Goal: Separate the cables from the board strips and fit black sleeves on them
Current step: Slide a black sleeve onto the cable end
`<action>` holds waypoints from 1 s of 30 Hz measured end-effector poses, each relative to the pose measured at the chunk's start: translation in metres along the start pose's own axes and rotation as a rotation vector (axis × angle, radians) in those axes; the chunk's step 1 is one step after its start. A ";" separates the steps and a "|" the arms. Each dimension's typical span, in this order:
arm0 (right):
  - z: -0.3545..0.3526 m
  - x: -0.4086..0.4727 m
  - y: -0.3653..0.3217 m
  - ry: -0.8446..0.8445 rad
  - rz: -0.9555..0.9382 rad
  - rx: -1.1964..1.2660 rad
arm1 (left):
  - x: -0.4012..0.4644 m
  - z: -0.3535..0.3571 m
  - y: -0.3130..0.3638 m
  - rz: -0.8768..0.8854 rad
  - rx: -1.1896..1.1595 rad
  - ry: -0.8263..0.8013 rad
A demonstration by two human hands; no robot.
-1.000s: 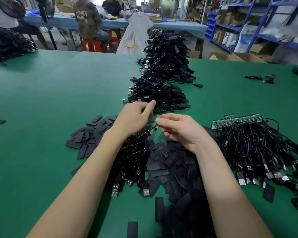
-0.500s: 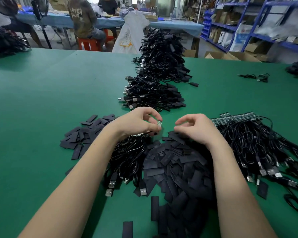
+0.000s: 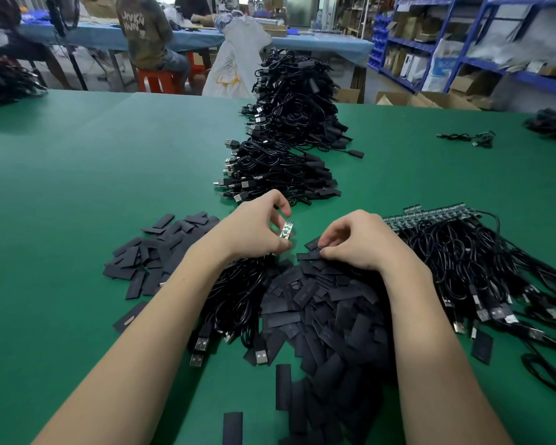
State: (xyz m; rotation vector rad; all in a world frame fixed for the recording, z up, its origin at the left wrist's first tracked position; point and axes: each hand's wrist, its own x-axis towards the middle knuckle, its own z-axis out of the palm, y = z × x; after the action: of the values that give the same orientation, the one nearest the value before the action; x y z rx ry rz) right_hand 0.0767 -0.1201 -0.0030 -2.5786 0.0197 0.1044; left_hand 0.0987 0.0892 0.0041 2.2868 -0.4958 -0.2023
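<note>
Hands are working apart now, having split since 1 second ago: the left hand (image 3: 254, 232) is pinching a freed cable's small board (image 3: 286, 229) above the tabletop (image 3: 77, 187), while the right hand (image 3: 350, 242) is pinching 1 black sleeve (image 3: 313, 244) from the pile (image 3: 328, 309), so fitting likely comes next.

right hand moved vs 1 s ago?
Yes. The right hand dropped from mid-air onto the sleeve pile, ending nearer the board strips.

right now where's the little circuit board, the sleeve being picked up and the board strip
circuit board (image 3: 286, 229), head view, middle of its green face
sleeve (image 3: 313, 243), head view, end left of the right hand's fingertips
board strip (image 3: 430, 214), head view, middle of the row
</note>
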 end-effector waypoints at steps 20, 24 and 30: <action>-0.005 0.001 0.012 -0.028 -0.169 0.041 | 0.000 0.007 -0.003 -0.020 -0.084 0.022; -0.004 0.001 0.010 0.111 -0.173 0.296 | -0.001 0.008 0.000 -0.023 -0.163 -0.013; 0.011 0.002 -0.007 0.064 -0.054 0.767 | -0.002 0.007 0.001 -0.071 -0.254 -0.015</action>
State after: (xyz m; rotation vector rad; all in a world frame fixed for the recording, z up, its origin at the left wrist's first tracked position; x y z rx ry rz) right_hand 0.0784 -0.1087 -0.0091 -1.8135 0.0104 -0.0089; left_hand 0.0951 0.0848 0.0000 2.0569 -0.3737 -0.2998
